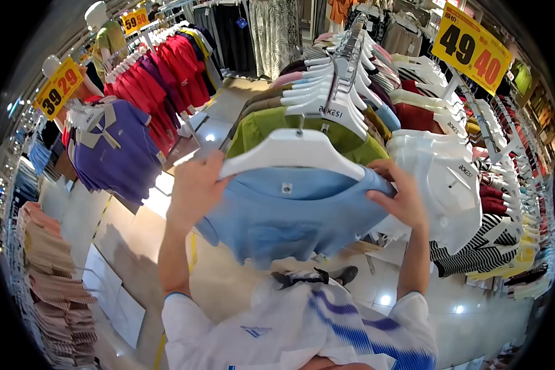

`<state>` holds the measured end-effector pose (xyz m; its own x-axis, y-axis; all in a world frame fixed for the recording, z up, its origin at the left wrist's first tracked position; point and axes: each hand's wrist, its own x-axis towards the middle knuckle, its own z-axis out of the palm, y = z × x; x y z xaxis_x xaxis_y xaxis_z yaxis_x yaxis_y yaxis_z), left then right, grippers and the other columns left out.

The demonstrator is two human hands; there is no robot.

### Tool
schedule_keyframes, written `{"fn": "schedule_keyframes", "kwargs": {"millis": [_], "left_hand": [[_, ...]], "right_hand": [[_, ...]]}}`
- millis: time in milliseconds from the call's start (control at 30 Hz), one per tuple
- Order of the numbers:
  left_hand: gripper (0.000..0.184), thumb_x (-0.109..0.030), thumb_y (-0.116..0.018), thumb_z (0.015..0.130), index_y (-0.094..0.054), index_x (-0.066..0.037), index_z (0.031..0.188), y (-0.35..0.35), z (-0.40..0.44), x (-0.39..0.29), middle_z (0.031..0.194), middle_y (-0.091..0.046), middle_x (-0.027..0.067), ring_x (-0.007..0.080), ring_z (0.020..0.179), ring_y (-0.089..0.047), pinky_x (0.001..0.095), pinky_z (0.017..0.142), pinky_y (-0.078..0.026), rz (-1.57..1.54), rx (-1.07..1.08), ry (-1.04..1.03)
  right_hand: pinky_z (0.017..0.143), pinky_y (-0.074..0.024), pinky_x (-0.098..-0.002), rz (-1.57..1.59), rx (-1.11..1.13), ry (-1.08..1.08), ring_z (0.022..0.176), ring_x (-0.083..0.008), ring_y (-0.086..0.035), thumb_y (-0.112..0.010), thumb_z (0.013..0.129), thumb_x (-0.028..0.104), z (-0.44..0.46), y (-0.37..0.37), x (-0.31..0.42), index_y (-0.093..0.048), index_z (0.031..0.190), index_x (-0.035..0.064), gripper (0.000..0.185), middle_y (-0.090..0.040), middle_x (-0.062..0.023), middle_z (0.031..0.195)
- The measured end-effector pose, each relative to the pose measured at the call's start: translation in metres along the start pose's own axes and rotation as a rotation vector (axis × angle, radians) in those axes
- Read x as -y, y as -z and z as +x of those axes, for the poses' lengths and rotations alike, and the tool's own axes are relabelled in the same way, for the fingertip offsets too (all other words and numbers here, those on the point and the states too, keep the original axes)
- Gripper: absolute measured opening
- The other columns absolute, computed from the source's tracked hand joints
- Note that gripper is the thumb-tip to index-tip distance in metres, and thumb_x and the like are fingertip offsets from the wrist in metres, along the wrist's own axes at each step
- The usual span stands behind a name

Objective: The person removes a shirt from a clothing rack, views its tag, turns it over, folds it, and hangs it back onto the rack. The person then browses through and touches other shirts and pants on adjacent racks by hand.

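A light blue T-shirt (271,213) hangs in front of me on a white hanger (293,151); its lower part is blurred. My left hand (194,188) is closed at the hanger's left end, with its fingertips partly hidden. On the other side, my right hand (402,194) pinches the shirt's shoulder between thumb and fingers, over the hanger's right end. Right behind them, a green shirt (253,132) hangs on the rack (351,46), among several garments on white hangers.
Purple polo shirts (114,148) and red shirts (182,68) hang to the left. White shirts (444,185) and striped ones (475,246) hang close on the right. Yellow price signs (473,49) stand above the racks. Pink and beige clothes (55,277) line the lower left.
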<state>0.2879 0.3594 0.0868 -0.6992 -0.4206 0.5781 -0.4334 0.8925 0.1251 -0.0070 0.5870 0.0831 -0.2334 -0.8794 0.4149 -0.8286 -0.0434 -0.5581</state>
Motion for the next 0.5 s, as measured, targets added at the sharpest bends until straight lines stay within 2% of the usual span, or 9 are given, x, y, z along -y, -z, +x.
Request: {"fn": "schedule_keyframes", "kwargs": {"millis": [67,167,333,500], "left_hand": [[0.032,-0.029,-0.07,0.08,-0.05,-0.004,0.082,0.009,0.001,0.004,0.063,-0.058,0.0136,0.0348,0.057,-0.059,0.0428,0.051,-0.043,0.002,-0.034,-0.004],[0.034,-0.031,-0.069,0.082,-0.049,-0.004,0.082,0.012,0.001,0.014,0.063,-0.056,0.014,0.0347,0.055,-0.055,0.0418,0.051,-0.039,-0.106,-0.034,0.044],[0.037,-0.034,-0.067,0.084,-0.048,-0.003,0.081,0.01,0.002,0.026,0.061,-0.052,0.015,0.0344,0.056,-0.052,0.0411,0.052,-0.037,-0.095,-0.011,0.086],[0.038,-0.036,-0.066,0.085,-0.047,-0.003,0.081,0.015,0.002,0.023,0.062,-0.051,0.0161,0.0343,0.057,-0.052,0.0404,0.052,-0.037,-0.091,0.031,0.154]], "right_hand": [[0.077,-0.0459,-0.0279,0.203,0.072,-0.022,0.087,-0.0158,-0.058,-0.074,0.079,0.021,-0.002,0.002,-0.019,-0.056,0.113,0.0004,0.044,-0.062,-0.0076,0.095],[0.075,-0.0469,-0.0296,0.286,0.051,-0.063,0.081,-0.0179,-0.06,-0.072,0.08,0.025,-0.005,-0.01,-0.033,-0.058,0.109,0.0007,0.041,-0.063,-0.0107,0.088],[0.075,-0.0455,-0.027,0.434,-0.097,-0.062,0.082,-0.0127,-0.057,-0.068,0.083,0.022,0.002,-0.027,-0.032,-0.058,0.107,-0.002,0.035,-0.063,-0.0069,0.088],[0.076,-0.0448,-0.0252,0.506,-0.049,-0.059,0.084,-0.0109,-0.056,-0.068,0.084,0.022,0.006,-0.028,-0.032,-0.058,0.107,-0.0028,0.035,-0.062,-0.0049,0.089]]}}
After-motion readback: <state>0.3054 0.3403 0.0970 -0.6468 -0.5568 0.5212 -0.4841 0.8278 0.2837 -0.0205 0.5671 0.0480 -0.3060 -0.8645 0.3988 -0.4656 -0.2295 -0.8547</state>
